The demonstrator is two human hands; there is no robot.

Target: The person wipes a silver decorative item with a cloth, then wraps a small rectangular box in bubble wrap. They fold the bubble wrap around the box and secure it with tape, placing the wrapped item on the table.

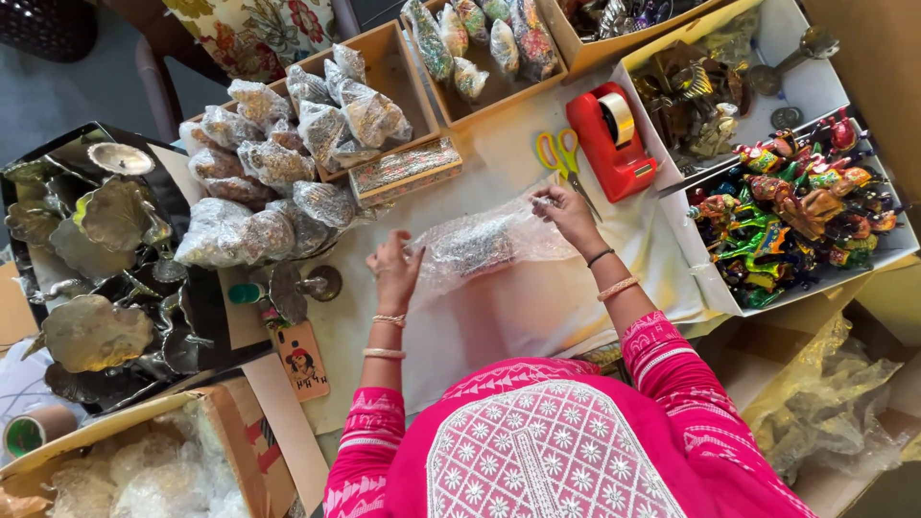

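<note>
A small ornate object wrapped in clear bubble wrap (484, 245) lies on the white table sheet (499, 317) in front of me. My left hand (395, 271) pinches the wrap's left end. My right hand (566, 213) grips its right end, fingers closed on the plastic. Both arms wear pink embroidered sleeves and bangles. Just beyond my right hand lie scissors (558, 153) with yellow and green handles and a red tape dispenser (610, 139).
Wrapped bundles (278, 163) pile in cardboard boxes at the back left. A patterned box (405, 169) sits beside them. Metal leaf-shaped pieces (96, 278) fill a black tray at left. A white box of colourful figurines (796, 206) stands at right. A carton of bubble wrap (144, 470) is lower left.
</note>
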